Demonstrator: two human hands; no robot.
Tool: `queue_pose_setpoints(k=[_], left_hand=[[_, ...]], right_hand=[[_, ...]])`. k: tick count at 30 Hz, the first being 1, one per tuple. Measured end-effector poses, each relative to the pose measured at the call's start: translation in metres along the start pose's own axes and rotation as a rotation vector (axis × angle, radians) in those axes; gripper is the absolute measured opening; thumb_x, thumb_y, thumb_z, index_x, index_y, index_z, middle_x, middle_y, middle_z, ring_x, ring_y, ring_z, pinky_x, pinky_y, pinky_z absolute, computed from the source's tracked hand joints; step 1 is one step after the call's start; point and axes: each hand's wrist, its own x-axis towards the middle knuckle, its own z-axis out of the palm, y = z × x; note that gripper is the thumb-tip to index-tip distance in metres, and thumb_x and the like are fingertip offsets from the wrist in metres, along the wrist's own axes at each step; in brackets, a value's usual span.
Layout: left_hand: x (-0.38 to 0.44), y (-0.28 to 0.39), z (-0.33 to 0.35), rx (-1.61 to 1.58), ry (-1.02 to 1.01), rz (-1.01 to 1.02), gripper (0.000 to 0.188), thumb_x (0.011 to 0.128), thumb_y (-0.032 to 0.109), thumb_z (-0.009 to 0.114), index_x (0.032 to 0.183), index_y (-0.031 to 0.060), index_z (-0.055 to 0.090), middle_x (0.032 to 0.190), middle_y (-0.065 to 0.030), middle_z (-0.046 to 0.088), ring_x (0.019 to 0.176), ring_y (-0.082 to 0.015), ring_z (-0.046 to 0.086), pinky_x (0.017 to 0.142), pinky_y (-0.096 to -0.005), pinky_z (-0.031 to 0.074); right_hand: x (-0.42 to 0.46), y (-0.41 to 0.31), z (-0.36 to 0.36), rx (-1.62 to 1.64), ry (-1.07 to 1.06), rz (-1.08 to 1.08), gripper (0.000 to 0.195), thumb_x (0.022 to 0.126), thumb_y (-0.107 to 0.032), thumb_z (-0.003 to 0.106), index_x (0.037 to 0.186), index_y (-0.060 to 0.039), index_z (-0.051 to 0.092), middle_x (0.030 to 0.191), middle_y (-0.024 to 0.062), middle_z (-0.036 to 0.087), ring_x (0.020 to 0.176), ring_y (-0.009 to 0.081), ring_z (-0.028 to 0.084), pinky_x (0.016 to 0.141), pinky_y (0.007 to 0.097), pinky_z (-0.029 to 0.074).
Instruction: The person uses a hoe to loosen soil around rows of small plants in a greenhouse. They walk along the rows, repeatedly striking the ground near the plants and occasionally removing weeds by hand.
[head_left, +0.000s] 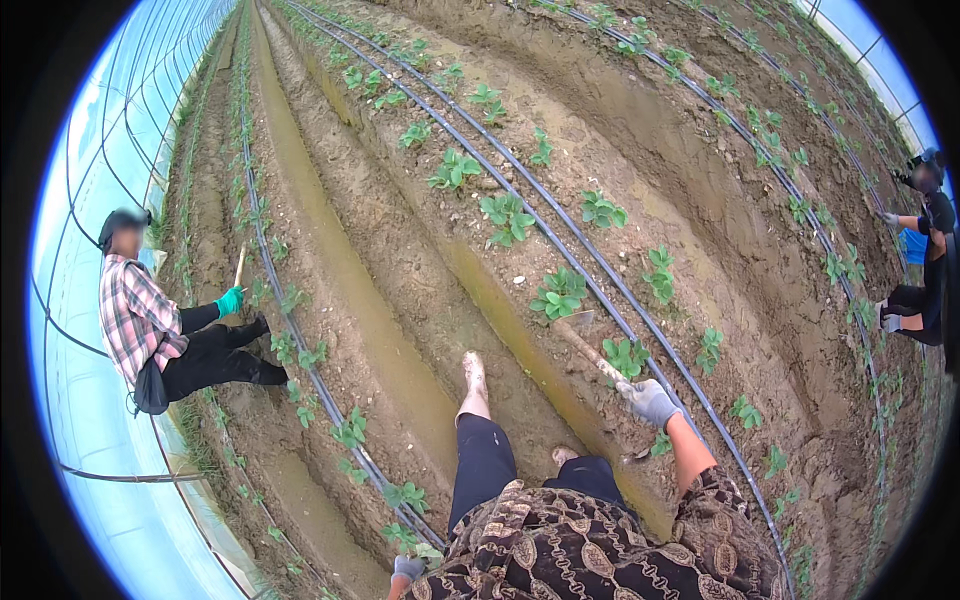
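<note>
My right hand (649, 401), in a grey-white work glove, grips the wooden handle of a short hand hoe (589, 350). The hoe's thin metal blade (579, 319) rests at the soil just below a leafy young plant (559, 292). Another small plant (626, 357) grows right beside the handle, near the glove. My left hand (409, 568), gloved too, shows at the bottom edge, partly covered by my patterned shirt. Something pale green (428, 552) is beside its fingers; whether it is held cannot be told.
Twin black drip-irrigation pipes (517, 196) run along the raised bed. A muddy furrow (450, 315) lies under my boots (474, 371). To the left, a person (150, 315) holds a wooden-handled tool (240, 266) near the plastic greenhouse wall (82, 405). Another person (926, 240) is at right.
</note>
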Motion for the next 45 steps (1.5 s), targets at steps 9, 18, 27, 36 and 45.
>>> queue_pose_setpoints(k=[9,18,27,36,45], left_hand=[[0.136,0.151,-0.171,-0.39,0.007,0.074,0.029,0.074,0.017,0.061,0.095,-0.0014,0.069,0.082,-0.0228,0.069,0.081,-0.0357,0.068,0.07,-0.0419,0.053],[0.198,0.09,-0.221,-0.505,-0.016,-0.025,0.034,0.074,0.018,0.066,0.102,0.0,0.067,0.091,-0.0225,0.069,0.087,-0.0368,0.067,0.078,-0.0414,0.052],[0.204,0.139,-0.237,-0.592,-0.201,-0.083,0.033,0.078,0.013,0.066,0.108,-0.0019,0.065,0.089,-0.0147,0.07,0.085,-0.0245,0.066,0.079,-0.0354,0.05],[0.209,0.103,-0.204,-0.498,-0.137,-0.019,0.045,0.073,0.019,0.065,0.106,-0.0101,0.058,0.099,-0.0226,0.064,0.091,-0.0312,0.061,0.081,-0.0391,0.049],[0.167,0.198,-0.239,-0.399,-0.167,0.089,0.026,0.074,0.014,0.063,0.095,-0.0002,0.069,0.083,-0.013,0.07,0.076,-0.0255,0.065,0.073,-0.0374,0.051]], right_hand=[[0.181,-0.23,-0.021,0.376,0.395,-0.363,0.034,0.09,-0.034,0.067,0.08,-0.0015,0.064,0.072,0.0112,0.067,0.065,0.0171,0.057,0.064,0.0352,0.047],[0.404,-0.493,-0.092,0.542,0.353,-0.099,0.046,0.096,-0.044,0.053,0.077,-0.0031,0.066,0.058,0.0036,0.057,0.04,0.0152,0.048,0.038,0.0327,0.037],[0.403,-0.352,-0.118,0.2,0.389,-0.186,0.031,0.097,-0.028,0.055,0.084,-0.0036,0.069,0.065,0.0032,0.062,0.055,0.0098,0.055,0.05,0.0263,0.043],[0.328,-0.172,-0.065,0.399,0.349,-0.119,0.033,0.095,-0.03,0.06,0.083,-0.0008,0.07,0.066,0.0033,0.064,0.058,0.011,0.053,0.054,0.0296,0.041],[0.165,-0.005,-0.054,0.106,0.432,0.143,0.046,0.093,-0.045,0.057,0.086,-0.0007,0.068,0.076,0.0233,0.066,0.071,0.0365,0.065,0.068,0.0442,0.049]])
